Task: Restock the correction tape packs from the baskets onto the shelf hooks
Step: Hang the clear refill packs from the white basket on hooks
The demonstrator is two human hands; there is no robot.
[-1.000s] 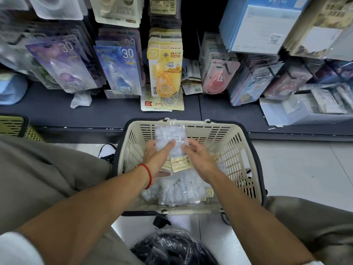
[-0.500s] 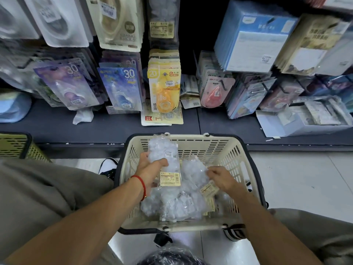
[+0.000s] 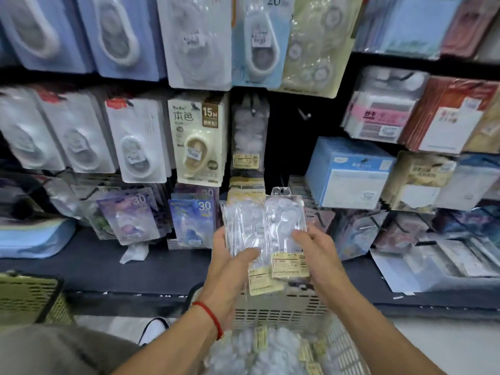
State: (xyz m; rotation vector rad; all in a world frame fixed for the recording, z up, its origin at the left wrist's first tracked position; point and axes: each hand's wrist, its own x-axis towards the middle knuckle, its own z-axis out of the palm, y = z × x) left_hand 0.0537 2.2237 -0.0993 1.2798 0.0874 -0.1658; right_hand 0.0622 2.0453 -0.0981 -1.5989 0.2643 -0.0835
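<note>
I hold a small stack of clear plastic correction tape packs (image 3: 263, 228) with yellow price labels, raised above the cream basket (image 3: 281, 309). My left hand (image 3: 230, 266) grips the stack from the left, thumb across its front. My right hand (image 3: 313, 250) holds its right edge, fingers curled round it. More clear packs (image 3: 243, 353) lie in the basket below. On the shelf, matching clear packs (image 3: 247, 131) hang from a hook, and a bare hook (image 3: 304, 115) sticks out to their right.
Rows of carded correction tapes hang all over the shelf wall, such as the beige 15M pack (image 3: 197, 142) and blue 30 pack (image 3: 193, 220). A blue box (image 3: 349, 174) sits right of the gap. A yellow-green basket (image 3: 27, 296) stands at far left on the floor.
Both hands have lifted a stack of clear packs out of the basket and up in front of the shelf. The view has tilted upward toward the hooks.
</note>
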